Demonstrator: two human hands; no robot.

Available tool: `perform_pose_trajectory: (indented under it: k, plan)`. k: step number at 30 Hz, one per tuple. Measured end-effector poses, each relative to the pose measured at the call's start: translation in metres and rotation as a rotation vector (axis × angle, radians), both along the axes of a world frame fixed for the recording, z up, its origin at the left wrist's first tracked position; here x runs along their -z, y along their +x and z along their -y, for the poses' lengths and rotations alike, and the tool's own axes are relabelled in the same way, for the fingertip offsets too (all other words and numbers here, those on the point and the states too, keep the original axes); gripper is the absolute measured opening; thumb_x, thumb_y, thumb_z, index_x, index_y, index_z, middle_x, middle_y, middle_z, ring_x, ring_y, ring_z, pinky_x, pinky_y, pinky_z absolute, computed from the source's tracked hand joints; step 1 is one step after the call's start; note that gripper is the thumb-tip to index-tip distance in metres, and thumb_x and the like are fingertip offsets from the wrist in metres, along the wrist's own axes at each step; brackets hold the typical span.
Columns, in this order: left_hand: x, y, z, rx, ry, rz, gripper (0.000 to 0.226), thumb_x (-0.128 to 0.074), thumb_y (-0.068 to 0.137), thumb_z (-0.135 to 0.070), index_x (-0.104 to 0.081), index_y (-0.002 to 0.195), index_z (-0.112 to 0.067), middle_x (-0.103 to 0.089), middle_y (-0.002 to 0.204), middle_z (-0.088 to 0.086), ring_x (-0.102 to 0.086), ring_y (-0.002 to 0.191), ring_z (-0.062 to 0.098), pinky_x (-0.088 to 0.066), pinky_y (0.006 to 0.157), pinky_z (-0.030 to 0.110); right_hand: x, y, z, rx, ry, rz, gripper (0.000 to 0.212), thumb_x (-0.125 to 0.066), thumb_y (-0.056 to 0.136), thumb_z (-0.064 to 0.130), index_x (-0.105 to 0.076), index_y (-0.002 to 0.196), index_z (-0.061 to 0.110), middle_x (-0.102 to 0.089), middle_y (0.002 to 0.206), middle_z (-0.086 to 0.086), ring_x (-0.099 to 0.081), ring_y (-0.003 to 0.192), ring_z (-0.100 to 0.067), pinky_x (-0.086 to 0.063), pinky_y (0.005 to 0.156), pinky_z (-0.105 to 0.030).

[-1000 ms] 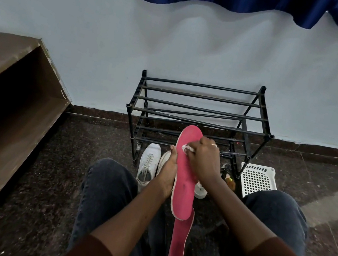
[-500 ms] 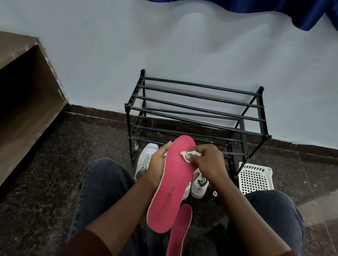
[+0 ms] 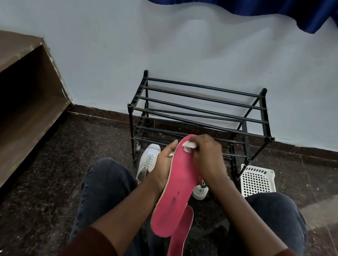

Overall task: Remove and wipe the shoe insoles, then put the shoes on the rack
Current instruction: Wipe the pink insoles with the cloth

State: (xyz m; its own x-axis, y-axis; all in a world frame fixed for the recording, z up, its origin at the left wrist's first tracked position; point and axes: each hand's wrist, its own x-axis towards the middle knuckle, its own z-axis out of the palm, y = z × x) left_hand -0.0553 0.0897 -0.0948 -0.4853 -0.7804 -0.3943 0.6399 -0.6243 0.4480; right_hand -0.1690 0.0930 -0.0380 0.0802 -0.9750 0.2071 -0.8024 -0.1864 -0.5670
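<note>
Left hand [image 3: 162, 167]: grips pink insole [image 3: 177, 188] before the rack [image 3: 200, 110].
Right hand [image 3: 206, 154]: pinches white wipe [image 3: 188, 146] against the insole's top.

A white perforated basket [image 3: 256, 181] stood on the dark speckled floor [image 3: 55, 164]. A blue curtain [image 3: 264, 2] hung above; a brown wooden shelf [image 3: 6, 99] ran along the left.

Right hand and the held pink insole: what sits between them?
In the head view, a small white wad sits between the right hand and the toe end of the held pink insole; the left hand grips its edge.
</note>
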Motion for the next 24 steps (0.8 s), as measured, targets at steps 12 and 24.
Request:
perform_pose_trajectory:
  k: [12,24]
  plan:
    - [0.003,-0.005,0.001,-0.085,-0.027,0.132,0.038,-0.068,0.081,-0.015,-0.065,0.046,0.000,-0.061,0.047,0.008,-0.062,0.043,0.015,-0.050,0.043,0.018,0.012,0.013,-0.012,-0.132,0.115,-0.182,0.018,-0.055,0.088,0.015,-0.068,0.093,0.004,-0.063,0.091,-0.017,-0.058,0.087,-0.032,-0.037,0.070,-0.033]
    - [0.012,0.000,0.003,-0.095,0.042,0.284,0.045,-0.043,0.098,-0.019,-0.063,0.060,-0.007,-0.061,0.047,0.002,-0.062,0.042,0.010,-0.049,0.043,0.016,0.015,0.019,-0.017,-0.161,0.077,-0.067,0.021,-0.057,0.088,0.014,-0.070,0.104,0.011,-0.065,0.090,-0.018,-0.060,0.085,-0.033,-0.044,0.071,-0.036]
